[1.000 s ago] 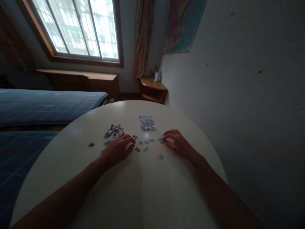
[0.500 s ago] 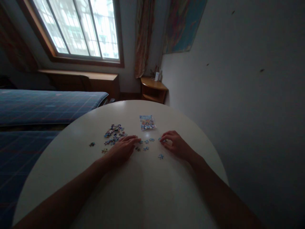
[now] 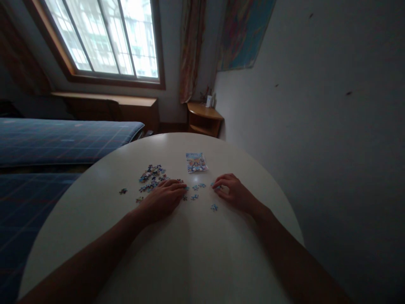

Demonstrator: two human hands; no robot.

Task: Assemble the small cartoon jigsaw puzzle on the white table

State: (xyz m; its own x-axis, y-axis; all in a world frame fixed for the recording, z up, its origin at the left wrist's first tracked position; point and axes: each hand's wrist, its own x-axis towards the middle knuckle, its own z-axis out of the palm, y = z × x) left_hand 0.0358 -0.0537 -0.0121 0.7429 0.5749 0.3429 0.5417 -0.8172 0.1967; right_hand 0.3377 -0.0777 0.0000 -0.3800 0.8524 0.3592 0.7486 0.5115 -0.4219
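Note:
My left hand (image 3: pixel 165 196) lies low over the table with its fingers stretched out to the right, their tips at a small blue jigsaw piece (image 3: pixel 187 188). Across a short gap, my right hand (image 3: pixel 233 191) is curled, thumb and fingers closing at a bluish puzzle piece (image 3: pixel 213 184) that they partly cover. Between the hands lie joined or touching blue pieces (image 3: pixel 201 185) and a loose piece (image 3: pixel 194 197). Another light blue piece (image 3: pixel 214 207) rests nearer to me, below the right hand. A heap of mixed jigsaw pieces (image 3: pixel 152 173) sits beyond my left hand, which hides part of it.
The round white table (image 3: pixel 202 253) carries everything. A colourful picture sheet (image 3: pixel 196 162) lies beyond the hands. Two stray pieces, a dark one (image 3: pixel 123 191) and a yellowish one (image 3: pixel 139 199), lie at left. A bed (image 3: pixel 63 141) stands left, a wall (image 3: pixel 332 147) right.
My left hand's fingers have shifted slightly and bent a little more at the blue piece. My right hand stays almost still; the view has moved very slightly.

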